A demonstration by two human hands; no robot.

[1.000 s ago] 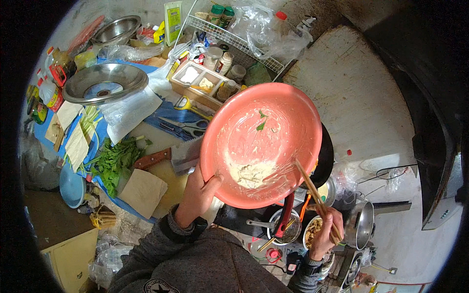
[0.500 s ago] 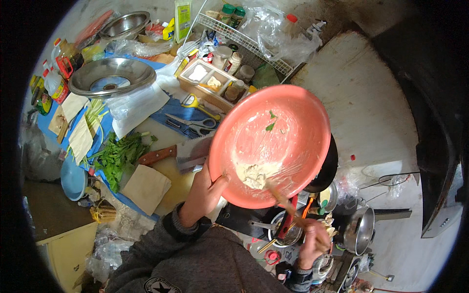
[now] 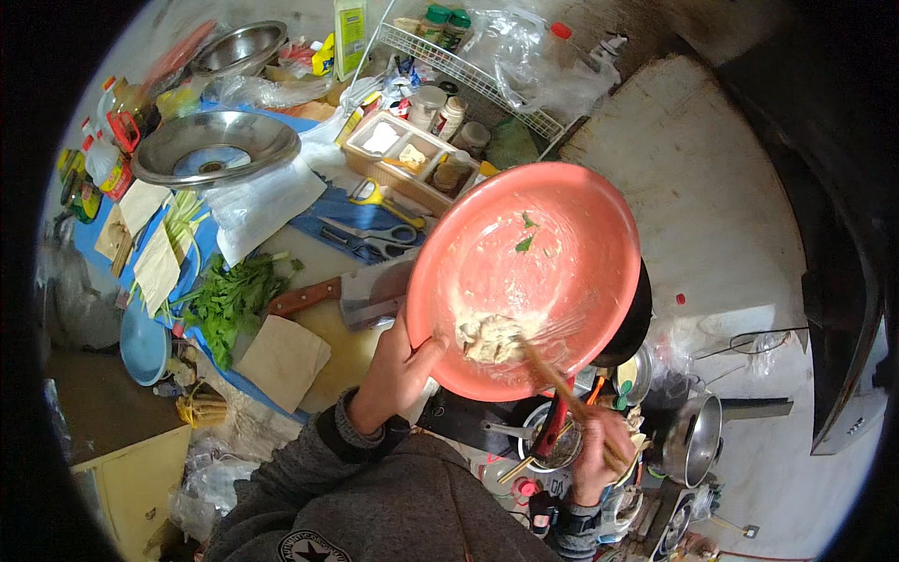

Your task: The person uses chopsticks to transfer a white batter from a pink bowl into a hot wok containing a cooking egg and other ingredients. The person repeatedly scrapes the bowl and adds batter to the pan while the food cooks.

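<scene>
My left hand (image 3: 391,370) grips the near left rim of a pink basin (image 3: 590,225), thumb inside the wall. The basin is tilted, so its inside faces me. Pale, thick batter (image 3: 492,337) lies low in it, with a smear over the bottom and a few green leaf bits (image 3: 526,236). In my right hand (image 3: 599,454) are wooden chopsticks (image 3: 543,367), closed in the fingers; their tips reach into the batter. Behind the basin a dark pan (image 3: 629,328) is partly hidden.
Left of the basin lie a cleaver (image 3: 375,290), leafy greens (image 3: 234,300) and a square of beige sheet (image 3: 283,363). Scissors (image 3: 375,239) and a seasoning box (image 3: 393,159) are farther back. Steel bowls (image 3: 215,131) stand far left. A steel pot (image 3: 698,440) is at right.
The basin has shifted slightly right. The chopsticks' tips have moved a little right, and the batter looks more stirred up and lumpy. Both hands keep their hold.
</scene>
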